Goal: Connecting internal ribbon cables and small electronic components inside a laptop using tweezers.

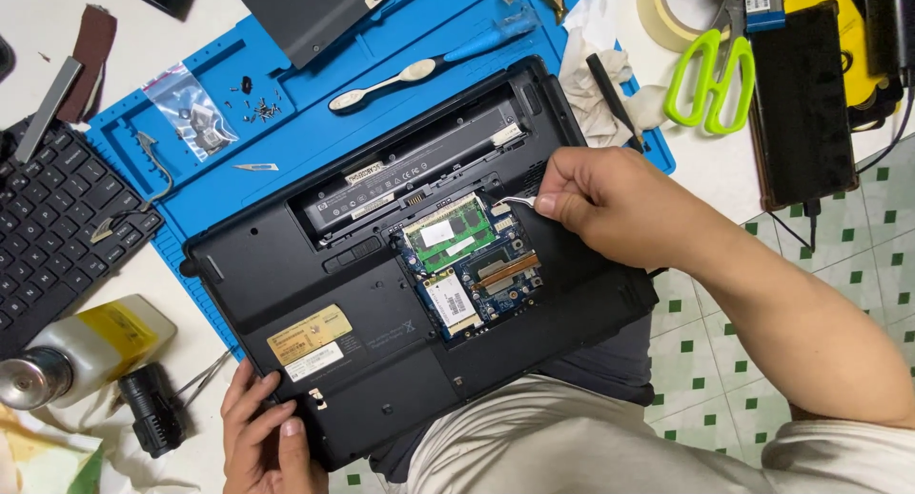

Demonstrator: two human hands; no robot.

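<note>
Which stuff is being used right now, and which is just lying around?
In use:
laptop, turned upside down
open circuit board bay
thin white wire, pinched by the right hand
left hand, steadying the laptop's corner

Lying about:
green scissors
tape roll
loose keyboard
white spudger
screws

The scene is brightly and evenly lit from above, with soft white light and no dark corners. Shadows are faint and short: a thin one runs under the near edge of the laptop (400, 303), and a soft one lies beneath the right hand (610, 203). Mild glare sits on the blue mat (286, 122) at the far side and on the pale spoon-shaped tool (381, 82). The middle is sharp, down to the circuit board's parts. The left hand (267, 437) at the near edge looks slightly soft. Straight lines bend a little toward the frame edges.
</note>
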